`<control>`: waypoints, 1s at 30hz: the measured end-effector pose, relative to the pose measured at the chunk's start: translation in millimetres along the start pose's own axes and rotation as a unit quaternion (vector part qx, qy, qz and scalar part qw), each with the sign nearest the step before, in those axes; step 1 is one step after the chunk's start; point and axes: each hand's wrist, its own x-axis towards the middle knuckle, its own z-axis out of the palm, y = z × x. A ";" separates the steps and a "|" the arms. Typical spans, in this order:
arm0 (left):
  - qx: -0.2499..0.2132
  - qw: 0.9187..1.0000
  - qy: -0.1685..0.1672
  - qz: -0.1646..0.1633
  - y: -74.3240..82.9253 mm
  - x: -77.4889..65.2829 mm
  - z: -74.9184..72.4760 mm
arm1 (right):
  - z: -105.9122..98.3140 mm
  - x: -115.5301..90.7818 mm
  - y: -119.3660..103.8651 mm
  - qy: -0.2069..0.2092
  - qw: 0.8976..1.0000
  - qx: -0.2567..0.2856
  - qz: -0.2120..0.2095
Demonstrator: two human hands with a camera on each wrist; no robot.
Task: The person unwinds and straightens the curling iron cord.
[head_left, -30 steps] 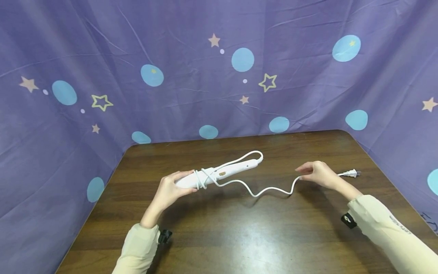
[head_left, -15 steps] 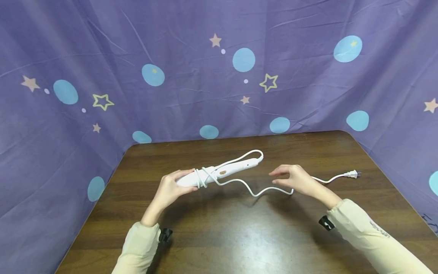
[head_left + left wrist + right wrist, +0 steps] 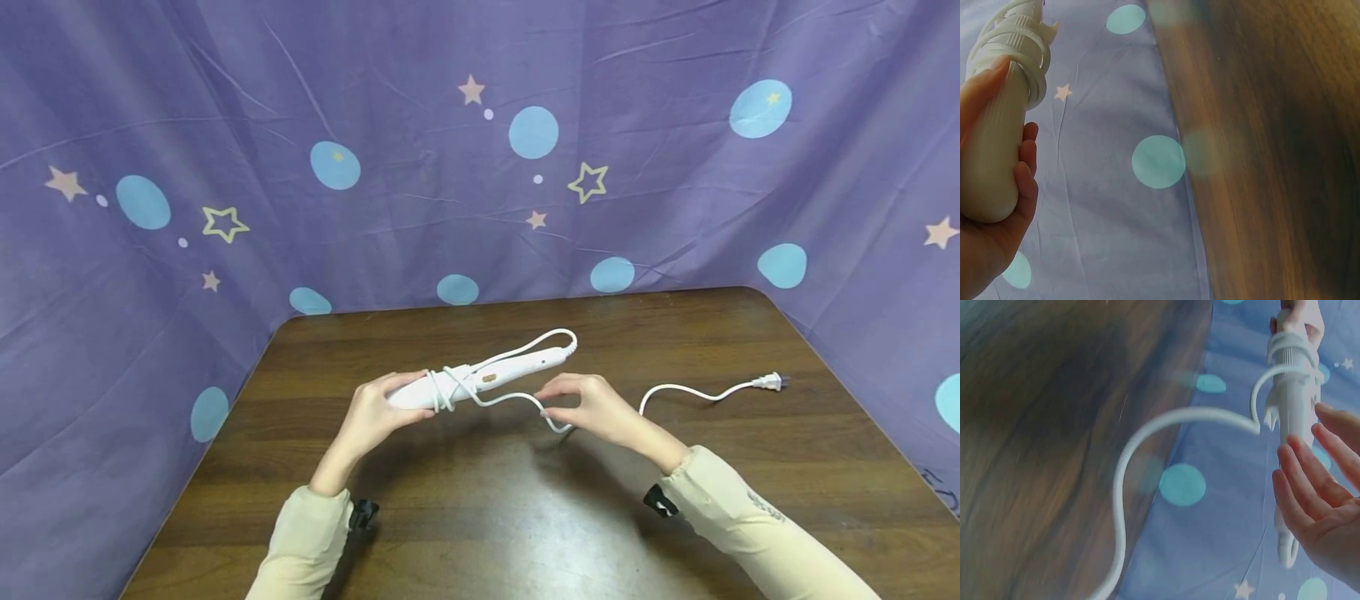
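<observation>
My left hand (image 3: pixel 370 417) grips a white hair styling iron (image 3: pixel 521 367) by its rounded end, holding it above the table. In the left wrist view the thumb lies along the iron (image 3: pixel 992 159) and the fingers curl under it. A white cord (image 3: pixel 686 388) is wound around the iron near those fingers, and its loose length trails to the right. My right hand (image 3: pixel 592 407) is beside the cord near the iron. Its fingers look extended in the right wrist view, where the cord (image 3: pixel 1121 494) bends to the left of them.
The cord's plug (image 3: pixel 769 382) is at the right side of the brown wooden table (image 3: pixel 480 517). A purple curtain (image 3: pixel 420 150) with stars and blue dots hangs behind the table and on both sides.
My right hand has moved left along the cord, from near the plug to close by the iron. More cord shows behind it. The left hand and the iron have stayed in place.
</observation>
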 end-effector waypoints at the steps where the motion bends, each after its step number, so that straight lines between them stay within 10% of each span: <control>1: 0.000 1.000 0.000 0.001 -0.2 0.0 0.3 | 3.7 0.9 -1.2 0.003 1.000 0.003 -0.005; 30: -0.001 1.000 -0.005 0.002 2.2 2.8 7.4 | 58.0 18.5 -12.7 0.014 0.999 -0.040 0.002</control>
